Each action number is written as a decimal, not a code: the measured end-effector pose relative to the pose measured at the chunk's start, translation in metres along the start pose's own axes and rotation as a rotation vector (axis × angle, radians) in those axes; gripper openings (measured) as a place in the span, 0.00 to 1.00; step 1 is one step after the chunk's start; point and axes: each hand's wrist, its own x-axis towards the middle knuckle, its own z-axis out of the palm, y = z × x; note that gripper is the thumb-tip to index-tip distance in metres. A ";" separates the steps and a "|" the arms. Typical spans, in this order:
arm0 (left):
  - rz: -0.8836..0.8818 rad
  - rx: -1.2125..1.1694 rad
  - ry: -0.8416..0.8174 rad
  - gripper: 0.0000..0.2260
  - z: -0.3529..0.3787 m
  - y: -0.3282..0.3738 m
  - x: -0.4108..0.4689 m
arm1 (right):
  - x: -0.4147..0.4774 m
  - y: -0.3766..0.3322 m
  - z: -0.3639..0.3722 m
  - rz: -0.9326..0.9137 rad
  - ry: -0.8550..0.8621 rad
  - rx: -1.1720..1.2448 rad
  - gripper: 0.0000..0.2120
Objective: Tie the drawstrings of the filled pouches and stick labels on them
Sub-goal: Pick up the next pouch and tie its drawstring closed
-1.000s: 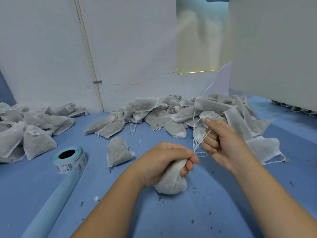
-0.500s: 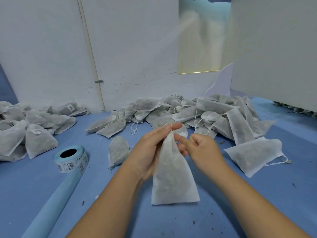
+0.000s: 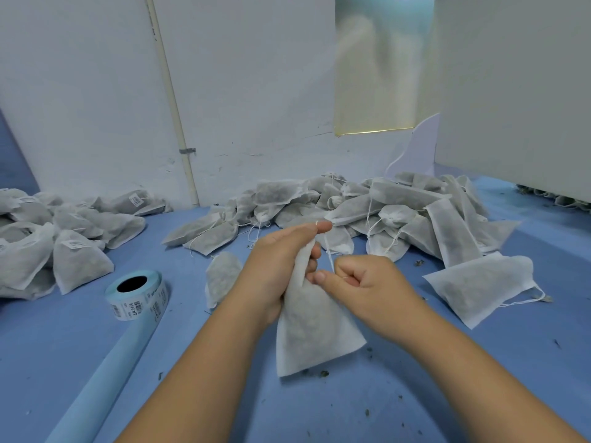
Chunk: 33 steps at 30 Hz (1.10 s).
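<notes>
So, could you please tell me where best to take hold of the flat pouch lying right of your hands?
Pinch the flat pouch at its right-hand end, where the drawstring trails out, coming in from the right. That end looks thin and free of neighbours, while the filling bulks further left.

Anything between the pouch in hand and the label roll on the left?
Yes: a small grey filled pouch lies on the blue table between the white fabric pouch that the left hand grips and the blue label roll. Low, so probably easy to pass over.
</notes>
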 end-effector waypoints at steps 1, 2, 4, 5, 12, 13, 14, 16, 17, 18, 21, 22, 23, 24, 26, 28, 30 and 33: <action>-0.040 -0.083 -0.037 0.10 -0.001 0.003 0.000 | 0.001 0.001 -0.001 0.017 0.017 0.011 0.27; -0.085 -0.171 -0.079 0.10 -0.002 0.006 0.000 | 0.002 0.002 -0.002 0.036 0.038 0.040 0.27; -0.160 -0.331 -0.149 0.10 -0.007 0.011 0.001 | 0.005 0.005 -0.007 0.089 0.081 0.148 0.27; -0.183 -0.384 -0.175 0.10 -0.010 0.013 0.001 | 0.006 0.006 -0.011 0.126 0.100 0.212 0.26; -0.287 -0.340 -0.385 0.09 -0.017 0.015 -0.005 | 0.012 0.022 -0.019 0.317 0.091 0.622 0.25; -0.279 -0.335 -0.422 0.07 -0.016 0.014 -0.006 | 0.012 0.023 -0.017 0.330 0.083 0.585 0.25; -0.272 -0.334 -0.459 0.07 -0.014 0.014 -0.006 | 0.012 0.024 -0.015 0.341 0.077 0.546 0.26; -0.269 -0.328 -0.505 0.09 -0.013 0.012 -0.007 | 0.011 0.023 -0.011 0.354 0.063 0.477 0.26; -0.268 -0.312 -0.510 0.08 -0.013 0.012 -0.007 | 0.010 0.022 -0.010 0.354 0.054 0.442 0.27; -0.263 -0.294 -0.502 0.06 -0.012 0.012 -0.007 | 0.010 0.020 -0.009 0.350 0.047 0.411 0.27; -0.229 -0.294 -0.429 0.09 -0.011 0.011 -0.006 | 0.008 0.015 -0.010 0.318 0.057 0.329 0.27; -0.202 -0.307 -0.389 0.08 -0.010 0.011 -0.006 | 0.007 0.013 -0.010 0.296 0.062 0.300 0.26; -0.175 -0.325 -0.343 0.09 -0.010 0.010 -0.004 | 0.006 0.011 -0.010 0.271 0.063 0.272 0.26; -0.151 -0.346 -0.294 0.09 -0.010 0.010 -0.003 | 0.005 0.009 -0.010 0.241 0.054 0.249 0.26; -0.113 -0.362 -0.201 0.09 -0.010 0.010 -0.001 | 0.003 0.004 -0.009 0.170 0.013 0.218 0.26; -0.077 -0.255 -0.108 0.08 -0.012 0.011 0.001 | 0.000 -0.001 -0.006 0.093 -0.040 0.195 0.27; -0.031 -0.038 -0.010 0.06 -0.012 0.009 0.001 | -0.002 -0.004 -0.003 0.026 -0.080 0.165 0.27; 0.020 0.238 0.071 0.05 -0.007 0.005 -0.002 | -0.004 -0.007 -0.002 -0.036 -0.090 0.116 0.28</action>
